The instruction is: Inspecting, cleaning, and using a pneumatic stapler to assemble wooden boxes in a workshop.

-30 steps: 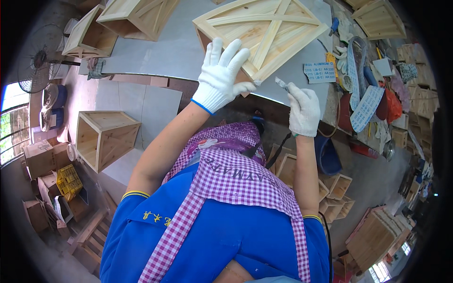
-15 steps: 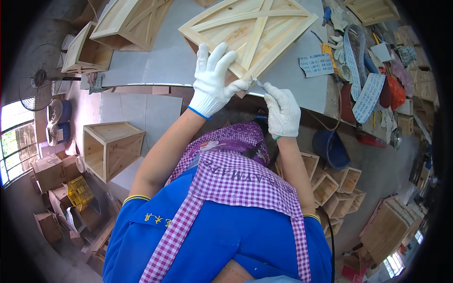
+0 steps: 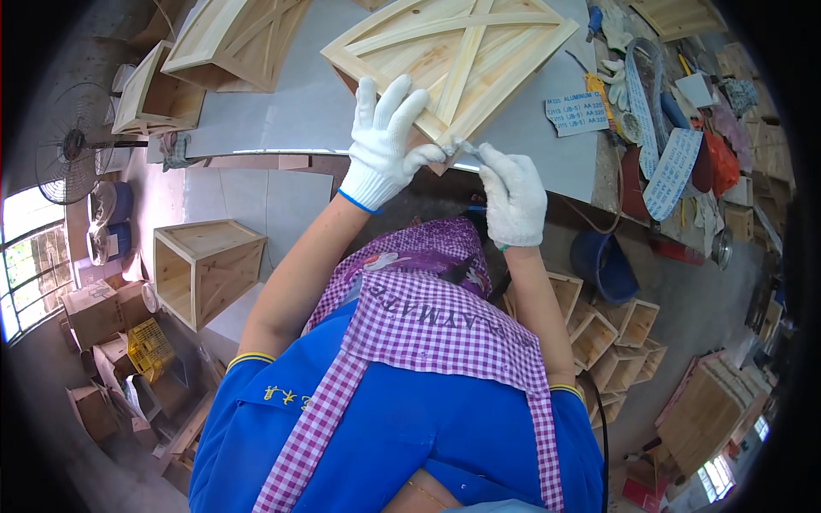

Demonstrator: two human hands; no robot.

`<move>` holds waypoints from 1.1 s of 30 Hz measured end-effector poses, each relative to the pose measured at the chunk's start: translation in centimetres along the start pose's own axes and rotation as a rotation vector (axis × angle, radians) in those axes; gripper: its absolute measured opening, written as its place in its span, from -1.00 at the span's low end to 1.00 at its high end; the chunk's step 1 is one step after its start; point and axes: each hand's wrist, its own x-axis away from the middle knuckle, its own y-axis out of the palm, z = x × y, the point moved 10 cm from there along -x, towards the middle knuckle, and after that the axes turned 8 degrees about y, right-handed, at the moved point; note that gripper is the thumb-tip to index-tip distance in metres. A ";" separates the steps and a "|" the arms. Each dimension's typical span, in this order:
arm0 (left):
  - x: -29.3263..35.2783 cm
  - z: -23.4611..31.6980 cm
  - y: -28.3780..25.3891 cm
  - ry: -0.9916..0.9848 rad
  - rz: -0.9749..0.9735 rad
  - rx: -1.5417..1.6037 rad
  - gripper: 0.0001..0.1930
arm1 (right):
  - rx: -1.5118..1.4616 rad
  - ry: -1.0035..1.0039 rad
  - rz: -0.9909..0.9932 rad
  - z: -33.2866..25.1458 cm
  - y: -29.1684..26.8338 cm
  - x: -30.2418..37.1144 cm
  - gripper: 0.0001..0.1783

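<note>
A pale wooden crate [image 3: 410, 53] with crossed slats lies on the grey tabletop, its near corner toward me. My left hand [image 3: 380, 141], in a white knit glove, rests against the crate's left near edge. Its fingers are stretched and apart, and the thumb lies beside the near corner. My right hand [image 3: 515, 197], gloved in white too, is closed around a slim metal tool [image 3: 466, 147]. The tool's tip meets the crate at that corner, close to my left thumb. Whether it is a knife or a scraper is too small to tell.
More wooden crates [image 3: 235, 43] stand at the left of the table, and one [image 3: 209, 272] sits lower left. Abrasive paper strips [image 3: 671, 175], gloves and tools crowd the right side. Below are a dark blue bucket [image 3: 604, 267] and stacked crates [image 3: 620, 368]. A fan [image 3: 73, 144] stands far left.
The tool in my right hand has tilted flatter, its tip shifting slightly left toward my left thumb. My left hand and the crate have hardly moved.
</note>
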 end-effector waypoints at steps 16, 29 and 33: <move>0.2 0.1 0.5 -0.062 0.053 0.041 -0.10 | 0.101 -0.194 -0.043 -2.5 -1.7 -1.7 -0.64; 0.7 -0.6 1.1 -0.048 0.005 0.097 0.03 | -0.038 0.131 -0.087 2.3 0.0 -1.3 -0.67; 0.6 -0.5 1.1 -0.089 0.002 0.160 0.08 | -0.286 0.420 -0.242 4.1 0.9 -1.0 -0.70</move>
